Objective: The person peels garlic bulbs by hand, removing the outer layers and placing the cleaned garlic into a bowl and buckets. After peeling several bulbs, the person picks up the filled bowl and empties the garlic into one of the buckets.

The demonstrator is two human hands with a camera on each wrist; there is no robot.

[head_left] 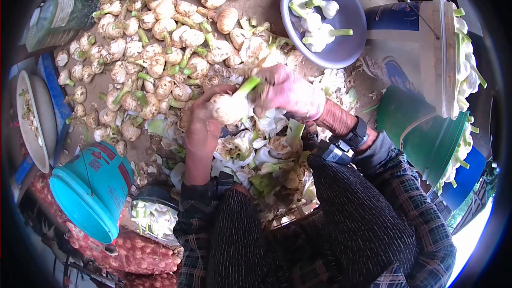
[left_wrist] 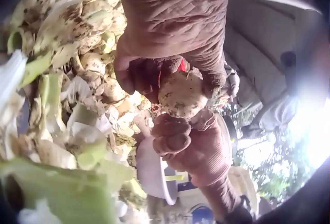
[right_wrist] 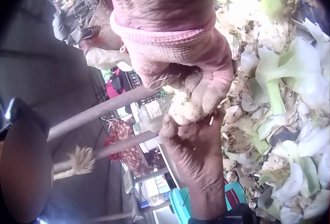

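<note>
Both hands meet over my lap, just above the heap of peelings (head_left: 266, 154). Left hand (head_left: 202, 122) grips one garlic bulb (head_left: 230, 108) from below, fingers curled round it. Right hand (head_left: 290, 93), in a pink glove, closes on the same bulb from the other side, at the base of its green stalk. Bulb: off-white, roundish, flecked with dirt and loose papery skin, short cut stalk pointing up and away from me. The left wrist view shows its underside mottled brown.

Below the hands: stripped white skins and green leaf scraps, piled thick, hiding the surface under them.

Beyond the hands: a large spread of unpeeled bulbs (head_left: 149, 48), dirty, stalks on. Right of that, a grey-blue bowl (head_left: 352, 21) with a few clean white bulbs. Further right, a white bucket (head_left: 440, 48) and a green bucket (head_left: 421, 133), both holding cleaned bulbs. At my left, a turquoise bucket (head_left: 90, 192) on its side, near a white bowl (head_left: 32, 122).
</note>
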